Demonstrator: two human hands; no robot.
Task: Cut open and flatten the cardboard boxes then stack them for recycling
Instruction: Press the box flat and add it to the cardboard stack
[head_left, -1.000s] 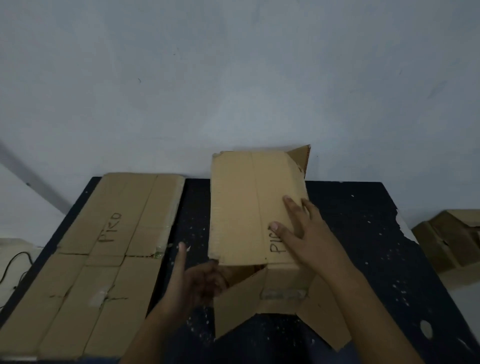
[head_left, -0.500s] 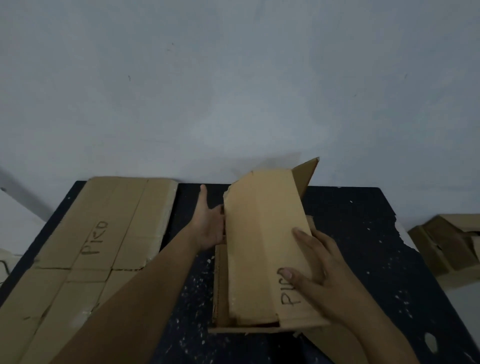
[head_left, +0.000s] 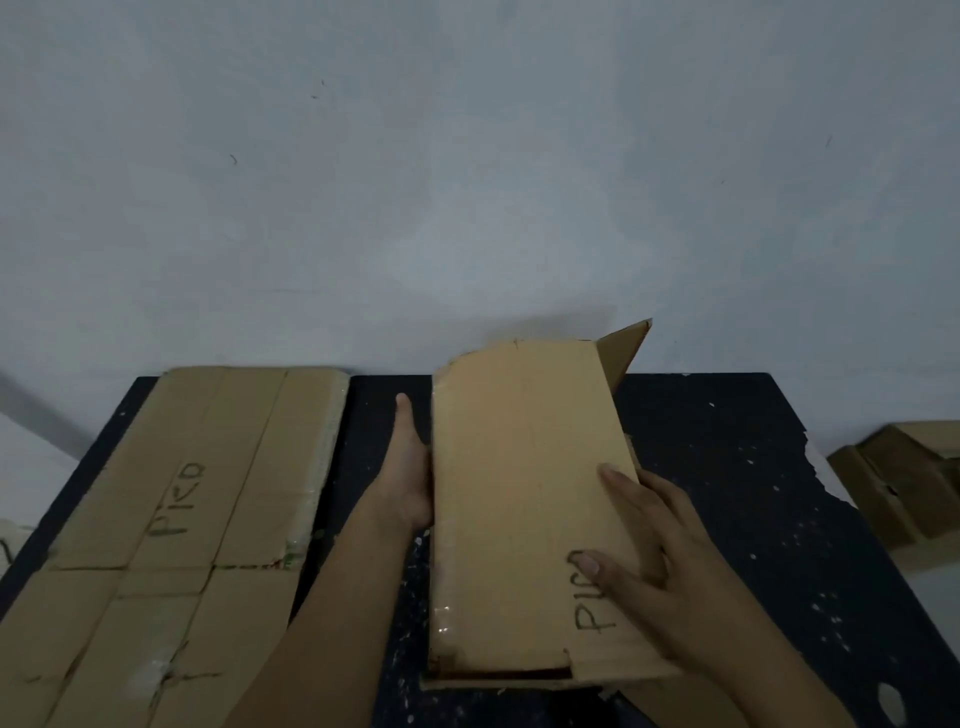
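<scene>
A brown cardboard box (head_left: 514, 509) marked "PICO" lies collapsed in the middle of the dark table (head_left: 737, 478), one flap sticking up at its far right corner. My right hand (head_left: 660, 566) rests on its top right part, fingers spread and mostly straight. My left hand (head_left: 410, 467) lies against the box's left edge, thumb pointing away from me; its other fingers are hidden behind the cardboard. A stack of flattened cardboard (head_left: 171, 519), also marked "PICO", lies on the left side of the table.
More unflattened cardboard boxes (head_left: 904, 478) sit low at the far right, beyond the table's chipped right edge. A plain pale wall rises directly behind the table. Bare dark tabletop with white flecks shows between the stack and the box.
The box has gone from a standing shape with open front flaps to nearly flat. My left hand moved from the near flaps to the box's left edge. My right hand stayed on top.
</scene>
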